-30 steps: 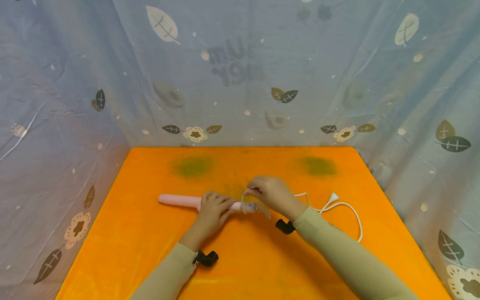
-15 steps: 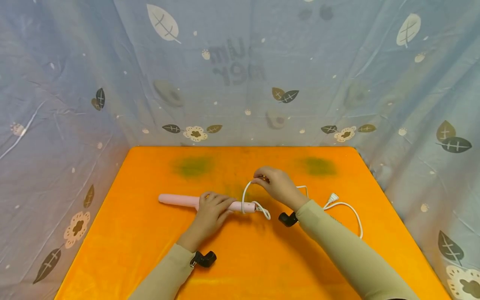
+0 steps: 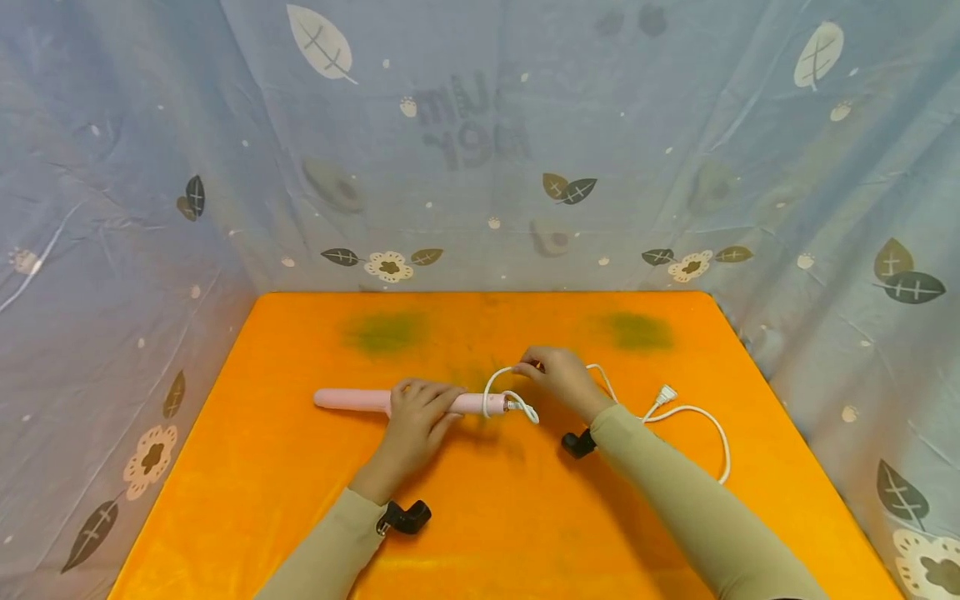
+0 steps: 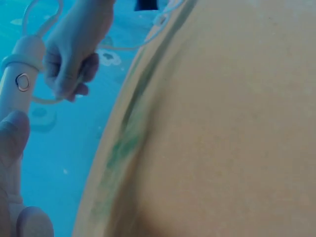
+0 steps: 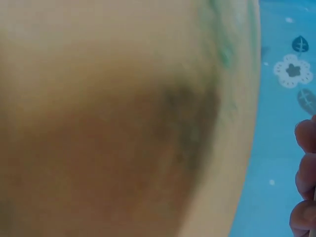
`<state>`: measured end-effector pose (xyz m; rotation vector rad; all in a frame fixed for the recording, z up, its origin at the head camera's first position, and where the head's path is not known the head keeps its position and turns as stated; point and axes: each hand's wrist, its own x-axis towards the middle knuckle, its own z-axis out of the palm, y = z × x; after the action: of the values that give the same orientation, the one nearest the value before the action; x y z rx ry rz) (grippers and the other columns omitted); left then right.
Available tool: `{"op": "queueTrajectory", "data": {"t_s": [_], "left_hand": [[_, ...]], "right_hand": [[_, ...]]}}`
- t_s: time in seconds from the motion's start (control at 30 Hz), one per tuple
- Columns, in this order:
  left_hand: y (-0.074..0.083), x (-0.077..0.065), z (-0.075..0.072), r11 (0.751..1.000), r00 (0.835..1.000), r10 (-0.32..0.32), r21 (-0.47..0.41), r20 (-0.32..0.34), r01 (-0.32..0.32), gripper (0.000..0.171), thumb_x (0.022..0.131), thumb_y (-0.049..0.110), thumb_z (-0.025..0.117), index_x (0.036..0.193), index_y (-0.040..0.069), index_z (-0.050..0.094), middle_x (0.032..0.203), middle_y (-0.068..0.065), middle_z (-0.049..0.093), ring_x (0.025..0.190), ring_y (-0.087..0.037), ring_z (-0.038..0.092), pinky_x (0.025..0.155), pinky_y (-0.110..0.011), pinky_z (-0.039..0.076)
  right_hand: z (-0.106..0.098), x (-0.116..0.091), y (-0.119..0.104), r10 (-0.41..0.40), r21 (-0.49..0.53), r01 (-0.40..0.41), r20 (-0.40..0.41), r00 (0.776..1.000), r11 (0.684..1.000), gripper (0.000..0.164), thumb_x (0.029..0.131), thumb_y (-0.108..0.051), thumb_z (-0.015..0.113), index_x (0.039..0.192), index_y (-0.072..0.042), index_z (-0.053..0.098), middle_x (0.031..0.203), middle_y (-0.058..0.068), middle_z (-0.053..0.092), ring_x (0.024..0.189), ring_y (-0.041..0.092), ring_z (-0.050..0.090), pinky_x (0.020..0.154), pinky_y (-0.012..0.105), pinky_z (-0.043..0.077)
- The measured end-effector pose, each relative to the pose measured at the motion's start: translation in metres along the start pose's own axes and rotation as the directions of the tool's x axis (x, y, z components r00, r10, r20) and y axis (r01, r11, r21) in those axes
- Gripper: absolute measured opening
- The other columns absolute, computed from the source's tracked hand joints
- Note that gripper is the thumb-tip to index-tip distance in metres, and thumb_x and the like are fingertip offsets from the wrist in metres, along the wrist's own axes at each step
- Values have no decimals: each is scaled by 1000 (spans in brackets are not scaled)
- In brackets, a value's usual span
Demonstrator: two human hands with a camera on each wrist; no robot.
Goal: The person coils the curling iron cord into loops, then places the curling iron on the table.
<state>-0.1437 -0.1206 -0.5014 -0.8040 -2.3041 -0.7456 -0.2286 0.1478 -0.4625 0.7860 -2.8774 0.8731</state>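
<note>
A pink curling iron [image 3: 352, 400] lies across the table, its rounded barrel end toward the left. My left hand [image 3: 416, 417] grips it around the middle, fingers over the top; the left wrist view shows a thumb [image 4: 14, 136] along the handle, below a round button [image 4: 22, 82]. From the handle's right end comes a white cord [image 3: 492, 383], looped once around that end. To the right, my right hand [image 3: 558, 379] pinches this cord between thumb and fingers, a short way off the handle. Only some curled fingertips [image 5: 306, 173] show at the edge of the right wrist view.
Beyond my right hand the cord runs on across the orange table [image 3: 480, 517] to a white two-prong plug [image 3: 666, 395] and a loose curve at the right. Patterned curtains [image 3: 480, 150] stand behind and on both sides.
My right hand has drawn the cord up and right, away from the handle, then come slightly lower, widening the loop. My left hand and the curling iron have shifted slightly left.
</note>
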Motion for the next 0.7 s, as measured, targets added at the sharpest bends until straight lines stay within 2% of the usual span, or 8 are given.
{"op": "queueTrajectory", "data": {"t_s": [0.13,0.37,0.53,0.63,0.7], "left_hand": [[1,7,-1,1000,999,-8,-6,-51,7,47,77,16,79,122,15,67,112,-4,65,98,-27,54,92,-54,27],[0,19,-3,995,990,-99,-34,-104,96,40,83,20,76,120,11,67,111,-7,67,98,-28,55,93,-53,26],[-3,23,-2,994,982,-113,-14,-150,112,43,78,15,80,119,9,68,110,-8,68,97,-30,57,91,-53,28],[-4,25,-1,991,980,-131,-7,-149,131,44,79,15,79,121,11,67,111,-8,68,98,-30,57,92,-53,28],[-5,26,0,990,980,-141,-5,-140,142,44,80,16,79,122,12,67,112,-8,68,99,-30,57,93,-53,28]], "right_hand": [[8,-5,-2,21,7,-21,45,999,1000,10,93,-30,66,90,-22,71,78,-9,65,61,10,51,57,29,45],[28,-19,0,-88,-65,88,9,996,994,21,91,-33,68,78,-17,63,56,-9,40,51,8,35,51,25,33],[31,-31,-10,-163,-88,162,-6,987,983,13,92,-27,68,82,-20,64,66,-12,55,56,4,46,54,24,41],[32,-37,-14,-191,-104,189,-11,981,976,14,93,-28,66,81,-21,62,69,-13,56,58,2,47,56,22,42],[31,-42,-17,-208,-120,204,-16,978,972,18,93,-28,66,78,-22,59,65,-13,51,57,4,44,56,22,41]]}}
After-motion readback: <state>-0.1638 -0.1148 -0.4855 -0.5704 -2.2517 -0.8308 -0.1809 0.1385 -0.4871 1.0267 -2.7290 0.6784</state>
